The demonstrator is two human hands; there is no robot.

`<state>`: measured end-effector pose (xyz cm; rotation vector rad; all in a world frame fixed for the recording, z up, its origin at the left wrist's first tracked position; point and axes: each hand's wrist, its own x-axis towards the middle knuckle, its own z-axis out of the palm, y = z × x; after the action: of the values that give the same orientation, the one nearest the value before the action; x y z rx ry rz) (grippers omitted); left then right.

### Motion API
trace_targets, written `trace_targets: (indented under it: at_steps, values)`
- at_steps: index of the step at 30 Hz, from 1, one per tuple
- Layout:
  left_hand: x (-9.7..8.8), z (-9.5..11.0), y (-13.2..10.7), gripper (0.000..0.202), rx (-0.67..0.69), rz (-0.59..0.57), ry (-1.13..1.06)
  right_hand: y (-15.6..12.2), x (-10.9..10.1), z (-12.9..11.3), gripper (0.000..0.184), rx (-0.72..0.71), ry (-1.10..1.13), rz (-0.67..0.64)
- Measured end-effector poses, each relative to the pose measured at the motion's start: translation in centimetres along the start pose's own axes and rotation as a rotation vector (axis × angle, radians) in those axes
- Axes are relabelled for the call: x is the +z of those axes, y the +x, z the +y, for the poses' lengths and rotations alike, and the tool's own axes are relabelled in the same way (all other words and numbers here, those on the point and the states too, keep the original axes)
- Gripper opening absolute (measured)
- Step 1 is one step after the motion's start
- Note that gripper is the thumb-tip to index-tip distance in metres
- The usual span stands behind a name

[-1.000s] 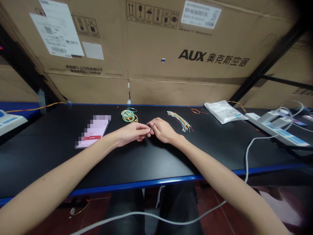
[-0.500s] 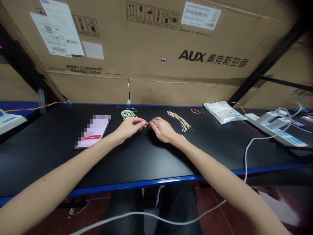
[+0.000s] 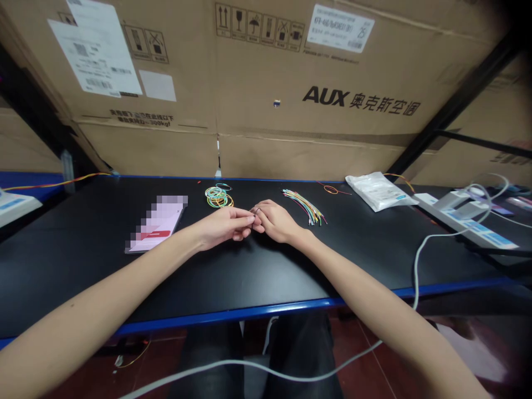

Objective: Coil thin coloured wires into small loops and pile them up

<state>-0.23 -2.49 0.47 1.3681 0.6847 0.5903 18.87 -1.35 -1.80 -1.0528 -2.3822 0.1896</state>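
Head view: the left hand (image 3: pixel 224 228) and right hand (image 3: pixel 276 221) meet over a black bench top (image 3: pixel 83 277) with a blue edge, their fingertips pressed together and pinching a thin dark wire (image 3: pixel 256 211). The wire is too small to show exactly which fingers grip it. Just beyond the hands lie a coil of coloured wires (image 3: pixel 218 197), nearer the left hand, and a fanned bundle of coloured wires (image 3: pixel 303 206), nearer the right. Neither touches a hand. Left of the left wrist is a pink sheet (image 3: pixel 155 224), its print blurred out. Farther right are a loose orange wire (image 3: pixel 331 189), a white plastic bag (image 3: pixel 378 192), and a white power strip (image 3: pixel 465 224) with a grey cable (image 3: pixel 417 271) trailing over the bench edge and across the person's dark trousers (image 3: pixel 211 360). Stacked cardboard boxes (image 3: pixel 266 105) printed AUX fill the back of the bench behind a black metal strut (image 3: pixel 457 100). Half a second earlier the hands stood slightly apart, with the left fingers extended toward the right hand and close under the coil. Now the left fingers have curled in and closed on the wire, and the left hand sits lower, clear of the coil.
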Motion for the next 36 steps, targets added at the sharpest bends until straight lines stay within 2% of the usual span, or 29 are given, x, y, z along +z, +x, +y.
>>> trace_targets:
  at_steps: [7, 11, 16, 18, 23, 27, 31, 36]
  values:
    - [0.6, 0.1, 0.0, 0.026, 0.135, 0.185, 0.468, 0.1, 0.0, 0.4, 0.039, -0.015, -0.003, 0.017]
    - [0.7, 0.2, -0.2, 0.025, 0.206, 0.294, 0.545, 0.1, 0.0, 0.5, 0.039, -0.008, -0.012, 0.052]
    - [-0.4, -0.1, 0.1, 0.021, 0.258, 0.412, 0.594, 0.0, 0.1, 0.3, 0.039, -0.018, -0.036, 0.047]
    - [-0.8, -0.2, 0.2, 0.021, 0.215, 0.370, 0.524, 0.0, 0.1, 0.3, 0.039, -0.021, -0.041, 0.044]
    - [-1.1, -0.4, 0.3, 0.027, 0.014, 0.066, 0.220, 0.0, 0.1, 0.2, 0.040, -0.019, -0.042, 0.035]
    - [-0.8, -0.3, 0.0, 0.030, -0.038, -0.075, 0.082, 0.0, -0.1, -0.2, 0.040, -0.053, -0.039, 0.018]
    - [-0.3, 0.0, -0.2, 0.029, -0.023, -0.068, 0.155, -0.1, -0.1, -0.6, 0.040, -0.068, -0.032, 0.023]
    - [-0.1, 0.1, 0.1, 0.025, 0.101, 0.078, 0.442, 0.0, -0.1, -0.1, 0.039, -0.059, -0.034, 0.018]
